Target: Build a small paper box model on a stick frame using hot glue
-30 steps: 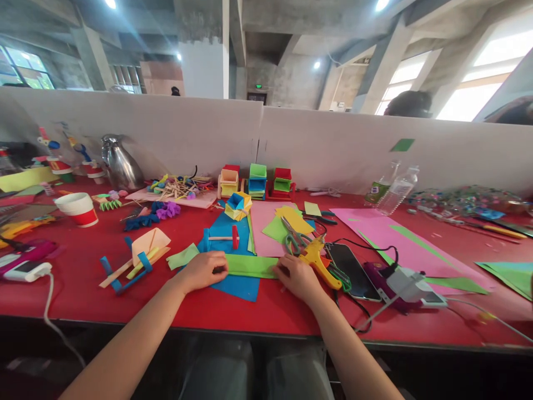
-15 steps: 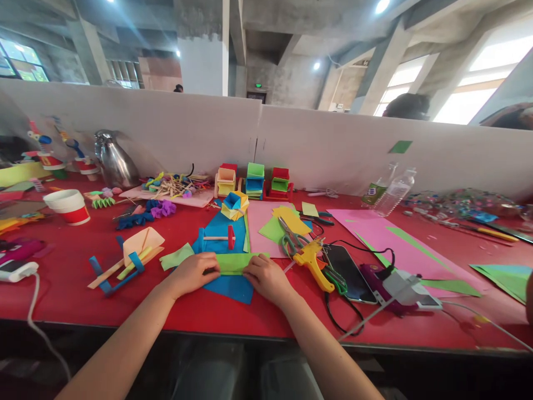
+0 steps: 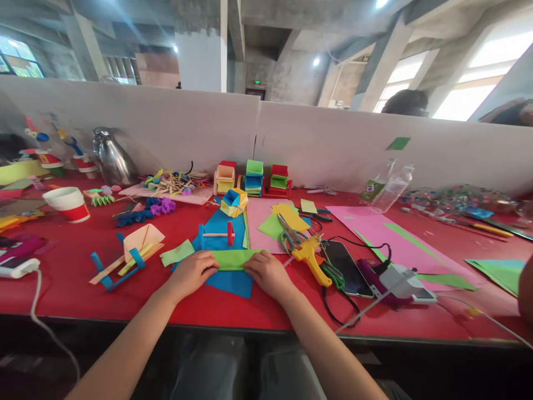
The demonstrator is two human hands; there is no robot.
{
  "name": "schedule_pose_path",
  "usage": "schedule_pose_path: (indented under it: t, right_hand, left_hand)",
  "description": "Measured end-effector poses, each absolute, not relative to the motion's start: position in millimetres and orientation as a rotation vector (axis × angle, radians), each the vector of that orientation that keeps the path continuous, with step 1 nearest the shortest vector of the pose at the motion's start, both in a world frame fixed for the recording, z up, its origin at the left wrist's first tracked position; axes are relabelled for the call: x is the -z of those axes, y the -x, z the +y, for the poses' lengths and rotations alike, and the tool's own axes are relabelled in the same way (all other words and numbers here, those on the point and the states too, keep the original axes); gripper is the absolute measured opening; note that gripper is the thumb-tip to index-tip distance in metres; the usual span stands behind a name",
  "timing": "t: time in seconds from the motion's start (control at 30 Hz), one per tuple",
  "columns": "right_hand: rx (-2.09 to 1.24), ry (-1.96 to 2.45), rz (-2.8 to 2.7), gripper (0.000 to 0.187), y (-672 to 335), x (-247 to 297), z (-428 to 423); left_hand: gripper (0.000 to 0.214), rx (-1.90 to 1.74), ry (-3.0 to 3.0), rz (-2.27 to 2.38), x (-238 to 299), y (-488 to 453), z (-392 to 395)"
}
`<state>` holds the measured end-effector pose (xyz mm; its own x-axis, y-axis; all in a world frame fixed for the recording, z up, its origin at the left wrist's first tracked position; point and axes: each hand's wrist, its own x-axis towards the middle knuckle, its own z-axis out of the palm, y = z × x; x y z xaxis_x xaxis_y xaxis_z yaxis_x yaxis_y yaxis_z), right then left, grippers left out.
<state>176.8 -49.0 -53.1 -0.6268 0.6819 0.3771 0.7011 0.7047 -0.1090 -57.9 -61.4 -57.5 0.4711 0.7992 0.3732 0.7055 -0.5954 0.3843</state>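
Note:
A folded strip of green paper [image 3: 236, 259] stretches between my two hands, just above the blue paper [image 3: 233, 284] on the table. My left hand [image 3: 194, 272] pinches its left end, and my right hand [image 3: 267, 272] grips the right end with curled fingers. Directly behind the strip stands a small frame with blue and red ends [image 3: 216, 235] joined by a stick. Left of my left hand lies a loose light green paper piece [image 3: 177, 253]. Farther left is a blue paper frame with sticks and a peach paper piece [image 3: 144, 243].
Scissors [image 3: 288, 233], a yellow glue gun [image 3: 311, 260] and a phone [image 3: 346, 269] lie right of my hands, with cables and a power strip [image 3: 387, 283]. Folded paper boxes [image 3: 254, 176] stand at the back. A paper cup [image 3: 69, 204] and steel jug [image 3: 113, 158] are left.
Both hands stay on the ends of the green strip, with only slight finger shifts. The whole view has moved a little; the other things lie as before.

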Motion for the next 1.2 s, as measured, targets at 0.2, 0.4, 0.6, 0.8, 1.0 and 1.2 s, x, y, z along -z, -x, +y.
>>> schedule_pose_path:
  t: [0.2,0.4,0.6,0.8,1.0,1.2]
  right_hand:
    - [-0.295,1.206,-2.350,0.005,-197.3,48.3,-42.5]
    - [-0.385,1.350,-2.294,0.011,-194.6,42.6,-44.4]
    - [-0.285,1.483,-2.309,0.008,-194.0,39.3,-47.0]
    - [-0.246,1.489,-2.326,0.004,-197.2,41.4,-48.4]
    - [-0.204,1.432,-2.357,0.009,-194.5,41.9,-49.4]
    - [-0.087,1.093,-2.625,0.025,-175.4,37.3,-50.7]
  left_hand:
    - [0.012,-0.787,-2.494,1.294,59.5,61.8,-60.4]
    - [0.012,-0.773,-2.413,1.278,58.4,63.8,-60.7]
    - [0.013,-0.775,-2.375,1.283,57.0,64.0,-60.7]
    - [0.015,-0.743,-2.381,1.297,56.4,64.5,-61.9]
    - [0.014,-0.752,-2.387,1.290,53.8,63.9,-62.4]
    - [0.016,-0.742,-2.420,1.295,51.8,60.8,-61.9]
